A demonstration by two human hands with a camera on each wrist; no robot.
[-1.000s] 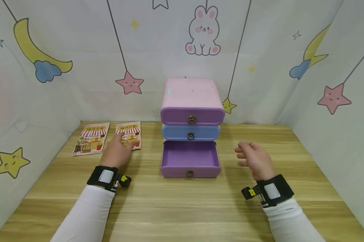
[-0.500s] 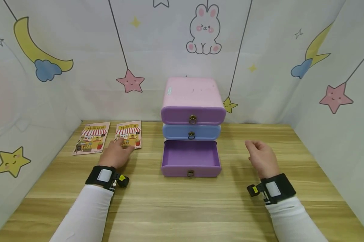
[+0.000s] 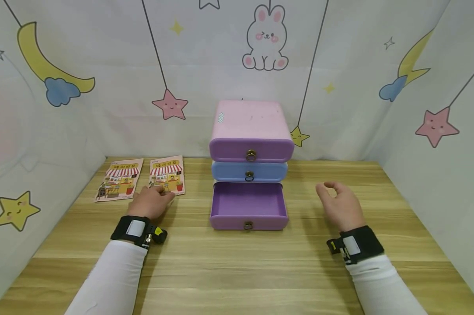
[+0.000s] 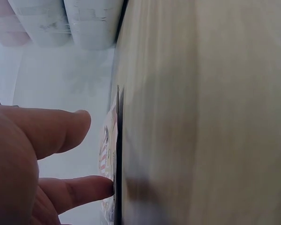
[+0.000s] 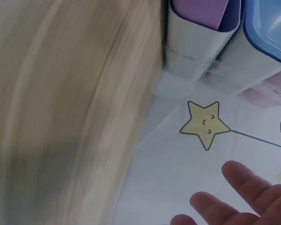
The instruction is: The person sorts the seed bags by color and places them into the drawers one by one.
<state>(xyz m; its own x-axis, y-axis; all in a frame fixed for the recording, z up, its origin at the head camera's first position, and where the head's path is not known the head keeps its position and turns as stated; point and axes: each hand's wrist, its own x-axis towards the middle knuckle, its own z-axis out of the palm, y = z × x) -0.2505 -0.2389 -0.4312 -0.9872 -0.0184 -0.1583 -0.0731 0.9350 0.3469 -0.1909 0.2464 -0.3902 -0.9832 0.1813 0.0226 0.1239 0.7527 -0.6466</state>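
My left hand (image 3: 150,203) is at the near edge of a flat pink packet (image 3: 167,173) printed with a striped shop awning. In the left wrist view a fingertip (image 4: 105,187) touches the packet's face, while the thumb (image 4: 61,129) stays apart from it. A matching packet (image 3: 120,178) lies just to the left. Over the table's right side, my right hand (image 3: 342,205) hovers with nothing in it, its fingers loosely bent. Between the hands stands a small drawer cabinet (image 3: 252,119) with a pink top; its bottom purple drawer (image 3: 248,222) is pulled out and holds nothing.
Above the pulled-out drawer, the blue drawer (image 3: 249,172) and top purple drawer (image 3: 229,151) are closed, each with a ring pull. The wooden table (image 3: 237,271) meets a fabric backdrop (image 3: 205,74) with cartoon prints at the back and sides.
My left hand has come down and back to the near edge of the right-hand packet, which has turned slightly. My right hand has shifted a little to the right, away from the cabinet.
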